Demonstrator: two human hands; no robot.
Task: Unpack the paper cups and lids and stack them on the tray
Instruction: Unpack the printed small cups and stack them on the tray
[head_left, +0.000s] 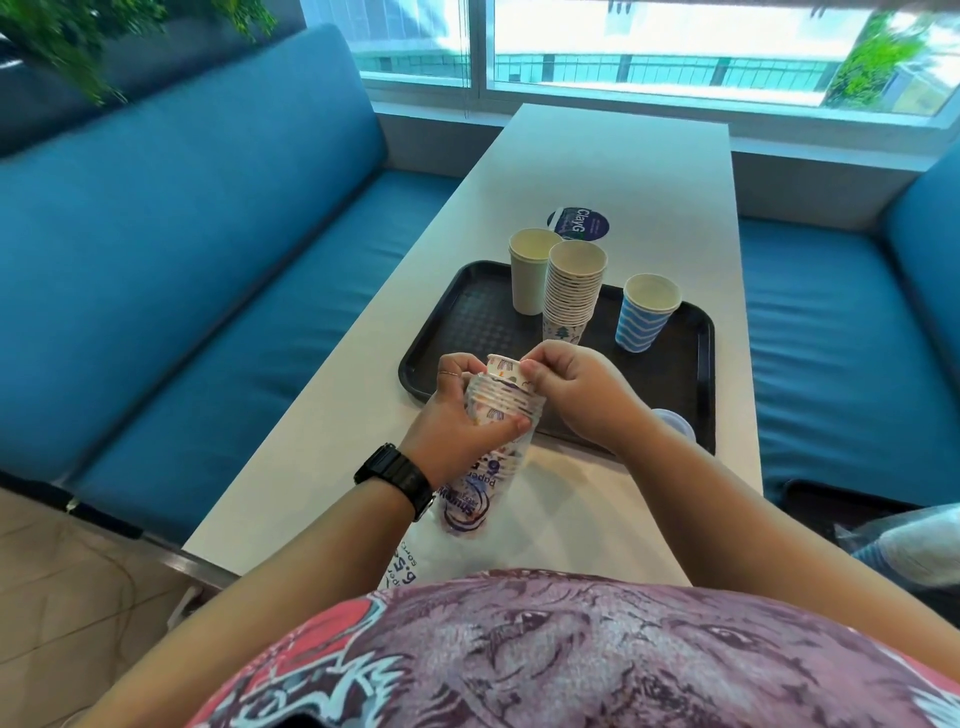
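A clear plastic sleeve of printed paper cups (498, 415) is held upright over the table's near end. My left hand (457, 415) grips the sleeve around its middle. My right hand (571, 384) pinches the top of the cup stack where it pokes out of the sleeve. On the black tray (467, 322) behind stand a plain cream cup (532, 270), a tall stack of printed cups (571, 291) and a blue-and-white striped cup (647, 312).
The white table (623, 156) runs toward the window between two blue benches. A round dark blue sticker (577, 224) lies past the tray. A translucent lid (675, 423) peeks out right of my right forearm. More wrapped packs (909, 545) sit on the right bench.
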